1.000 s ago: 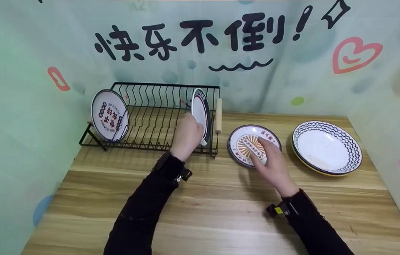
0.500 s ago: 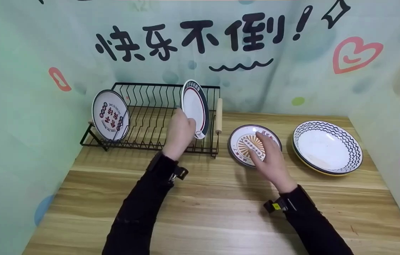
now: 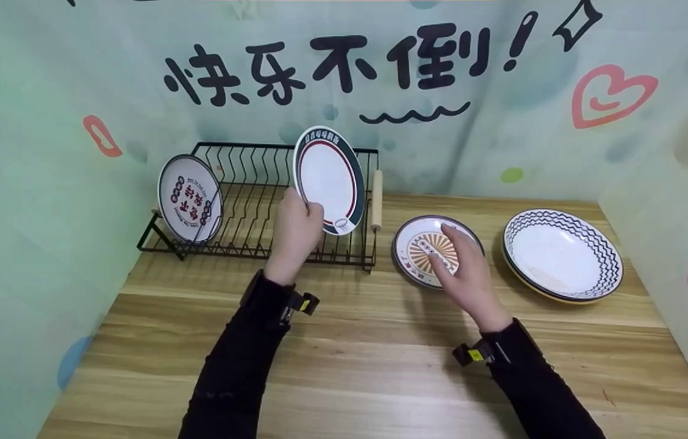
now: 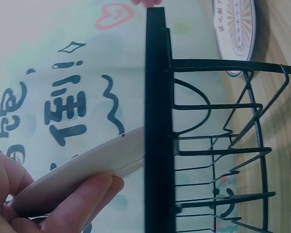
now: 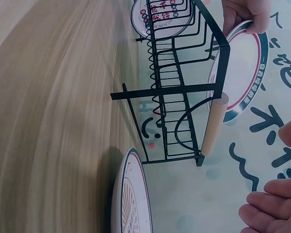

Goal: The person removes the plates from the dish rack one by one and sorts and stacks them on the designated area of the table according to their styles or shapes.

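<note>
My left hand (image 3: 295, 235) pinches the lower left edge of a white plate (image 3: 329, 177) with a dark green rim and a red ring. The plate is tilted upright over the right part of a black wire dish rack (image 3: 258, 145). Seen from the left wrist, the plate (image 4: 82, 174) appears edge-on between thumb and fingers, above the rack's bar. My right hand (image 3: 469, 277) hovers over a small plate (image 3: 420, 250) with an orange sunburst, its fingers spread. The right wrist view shows those fingers (image 5: 271, 204) apart from the sunburst plate (image 5: 131, 194), holding nothing.
Another white plate (image 3: 188, 198) with red lettering stands in the rack's left end. A wooden handle (image 3: 376, 201) is on the rack's right side. Stacked bowls with a wavy black pattern (image 3: 554, 256) sit at the right. A printed curtain (image 3: 417, 152) hangs behind the wooden table (image 3: 368, 366).
My left hand has lifted the green-rimmed plate up and leftward from the rack's right end, turning its face more toward the camera. The right hand has barely moved.
</note>
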{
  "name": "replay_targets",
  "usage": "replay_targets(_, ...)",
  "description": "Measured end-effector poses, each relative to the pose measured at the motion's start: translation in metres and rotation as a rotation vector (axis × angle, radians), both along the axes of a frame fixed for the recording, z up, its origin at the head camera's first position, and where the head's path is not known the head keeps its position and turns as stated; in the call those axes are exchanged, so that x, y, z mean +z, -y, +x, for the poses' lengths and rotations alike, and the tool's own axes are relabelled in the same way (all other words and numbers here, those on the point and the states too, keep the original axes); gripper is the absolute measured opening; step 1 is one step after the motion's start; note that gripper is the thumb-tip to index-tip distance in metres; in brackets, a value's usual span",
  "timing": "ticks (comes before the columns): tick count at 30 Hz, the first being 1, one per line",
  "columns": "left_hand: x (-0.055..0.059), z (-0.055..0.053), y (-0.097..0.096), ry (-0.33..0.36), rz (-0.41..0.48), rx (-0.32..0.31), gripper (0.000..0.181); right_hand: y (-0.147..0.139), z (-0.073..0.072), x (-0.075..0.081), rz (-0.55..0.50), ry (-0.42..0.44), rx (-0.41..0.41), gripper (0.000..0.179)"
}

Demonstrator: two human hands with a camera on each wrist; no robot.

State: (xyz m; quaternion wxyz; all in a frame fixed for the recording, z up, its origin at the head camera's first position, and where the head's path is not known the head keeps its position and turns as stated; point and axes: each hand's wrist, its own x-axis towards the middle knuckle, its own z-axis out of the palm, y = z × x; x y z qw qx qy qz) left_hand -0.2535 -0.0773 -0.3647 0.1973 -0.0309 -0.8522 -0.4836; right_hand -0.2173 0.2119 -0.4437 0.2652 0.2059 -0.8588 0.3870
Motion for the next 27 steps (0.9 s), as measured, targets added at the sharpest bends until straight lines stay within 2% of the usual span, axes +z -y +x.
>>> replay_targets(5, -0.001, 0.007, 0.002, -0.047, 0.075, -0.011, 0.027, 0.0, 0.003, 0.001, -0.019, 0.041, -0.002, 0.052)
replay_targets(12, -0.006, 0.013, 0.004, -0.143, 0.175, -0.091, 0.035, 0.0, 0.002, -0.001, -0.058, 0.043, 0.003, 0.05)
replay_targets(17, -0.01, 0.017, 0.005, -0.183, 0.26, -0.162, 0.045, 0.001, 0.002, -0.002, -0.069, 0.029, 0.009, 0.048)
replay_targets(20, -0.012, 0.021, 0.003, -0.175, 0.296, -0.19, 0.05, 0.001, 0.003, -0.002, -0.069, 0.033, 0.012, 0.048)
replay_targets(25, -0.015, 0.029, 0.002, -0.117, 0.315, -0.189, 0.05, 0.001, 0.004, -0.002, -0.08, 0.046, 0.012, 0.048)
replay_targets(27, -0.016, 0.03, 0.001, -0.115, 0.319, -0.201, 0.049, 0.001, 0.004, -0.002, -0.086, 0.046, 0.014, 0.047)
